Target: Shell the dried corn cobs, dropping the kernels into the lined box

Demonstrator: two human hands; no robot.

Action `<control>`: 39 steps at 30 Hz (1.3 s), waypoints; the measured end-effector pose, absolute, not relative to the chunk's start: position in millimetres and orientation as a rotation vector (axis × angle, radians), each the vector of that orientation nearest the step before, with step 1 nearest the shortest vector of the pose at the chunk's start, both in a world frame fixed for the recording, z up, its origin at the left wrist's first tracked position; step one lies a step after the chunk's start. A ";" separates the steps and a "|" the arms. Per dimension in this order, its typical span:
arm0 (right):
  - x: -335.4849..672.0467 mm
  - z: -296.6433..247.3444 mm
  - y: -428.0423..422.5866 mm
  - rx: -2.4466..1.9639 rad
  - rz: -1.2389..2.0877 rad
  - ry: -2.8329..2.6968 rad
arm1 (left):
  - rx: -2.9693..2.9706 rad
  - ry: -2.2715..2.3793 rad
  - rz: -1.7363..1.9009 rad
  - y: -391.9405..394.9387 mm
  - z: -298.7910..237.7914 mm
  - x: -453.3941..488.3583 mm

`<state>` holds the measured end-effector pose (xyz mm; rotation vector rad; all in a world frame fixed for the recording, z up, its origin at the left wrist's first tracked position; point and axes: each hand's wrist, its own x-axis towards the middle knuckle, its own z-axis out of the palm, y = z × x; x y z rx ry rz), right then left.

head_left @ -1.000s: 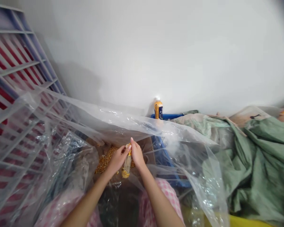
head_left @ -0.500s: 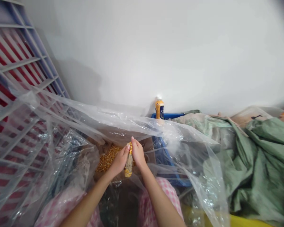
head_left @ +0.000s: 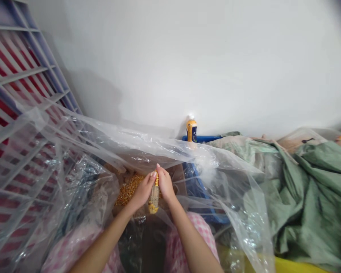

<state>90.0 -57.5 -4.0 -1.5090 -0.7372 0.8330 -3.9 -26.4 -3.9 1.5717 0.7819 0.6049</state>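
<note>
Both my hands are close together low in the middle of the view. My left hand point(head_left: 143, 191) and my right hand point(head_left: 165, 185) grip a corn cob point(head_left: 154, 194) held nearly upright. Most of the cob shows bare and pale, with yellow kernels left at its top and bottom ends. Just left of my left hand, a heap of loose yellow corn kernels point(head_left: 127, 190) lies below a transparent plastic sheet point(head_left: 216, 159). That sheet hangs over and beyond my hands.
A white wall point(head_left: 170, 64) rises ahead. A bottle with an orange label point(head_left: 191, 130) stands on a blue crate point(head_left: 200, 139). Crumpled green fabric point(head_left: 309, 193) fills the right, a red-and-white slatted rack point(head_left: 19, 64) the left. Pink checked trousers point(head_left: 194, 237) show below.
My hands and the corn cob have shifted only slightly, with the cob a little more upright. The view has tilted slightly.
</note>
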 end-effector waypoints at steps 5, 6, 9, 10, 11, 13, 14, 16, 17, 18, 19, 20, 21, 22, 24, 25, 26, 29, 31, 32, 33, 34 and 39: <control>90.6 -5.5 -57.3 -1.537 0.833 -0.771 | 1.709 0.813 0.626 -27.8 -8.6 -4.8; 90.6 -5.6 -57.2 -1.541 0.832 -0.772 | 1.731 0.816 0.621 -27.9 -9.2 -5.1; 90.9 -5.4 -57.2 -1.538 0.836 -0.775 | 1.787 0.815 0.611 -28.2 -10.2 -6.0; 91.0 -5.2 -57.3 -1.533 0.838 -0.780 | 1.803 0.818 0.610 -28.3 -10.2 -6.3; 91.2 -5.1 -57.5 -1.528 0.840 -0.784 | 1.818 0.822 0.612 -28.3 -10.0 -6.5; 91.4 -5.0 -58.0 -1.517 0.844 -0.788 | 1.845 0.823 0.617 -28.2 -9.0 -7.1; 91.5 -5.2 -58.2 -1.511 0.846 -0.788 | 1.855 0.819 0.617 -28.0 -8.3 -7.4; 91.5 -5.6 -58.3 -1.505 0.849 -0.783 | 1.872 0.808 0.625 -27.3 -7.0 -8.1; 91.4 -5.7 -58.3 -1.503 0.849 -0.782 | 1.879 0.802 0.629 -26.8 -6.5 -8.6; 91.3 -5.8 -58.2 -1.501 0.849 -0.781 | 1.887 0.794 0.632 -26.1 -6.3 -9.0; 91.1 -5.7 -58.1 -1.500 0.848 -0.781 | 1.895 0.785 0.637 -25.3 -6.3 -9.5; 91.0 -5.5 -58.1 -1.500 0.847 -0.780 | 1.902 0.775 0.640 -24.4 -6.4 -9.9; 90.7 -5.3 -58.1 -1.501 0.847 -0.778 | 1.911 0.766 0.640 -23.5 -6.6 -10.3; 90.4 -5.2 -58.1 -1.505 0.848 -0.778 | 1.919 0.760 0.637 -22.8 -6.7 -10.6; 90.0 -5.3 -58.4 -1.519 0.845 -0.777 | 1.941 0.756 0.626 -21.8 -6.9 -11.0; 89.9 -5.7 -58.4 -1.524 0.839 -0.778 | 1.954 0.759 0.616 -21.8 -6.9 -11.1; 90.1 -6.4 -58.3 -1.520 0.835 -0.774 | 1.966 0.767 0.605 -22.0 -6.9 -11.1; 92.8 -9.3 -56.9 -1.462 0.903 -0.652 | 1.954 0.822 0.607 -24.0 -7.1 -10.3; 95.8 -11.4 -55.6 -1.428 0.943 -0.559 | 1.904 0.842 0.624 -25.1 -8.0 -8.9; 97.1 -12.5 -55.0 -1.423 0.940 -0.539 | 1.870 0.855 0.625 -25.0 -8.8 -8.1; 98.1 -13.4 -54.5 -1.421 0.924 -0.544 | 1.831 0.874 0.615 -24.4 -9.7 -7.4; 98.6 -14.4 -54.1 -1.420 0.904 -0.562 | 1.789 0.908 0.603 -23.3 -10.5 -6.9; 95.5 -18.5 -53.2 -1.387 0.937 -0.598 | 1.694 0.988 0.682 -15.1 -6.5 -9.7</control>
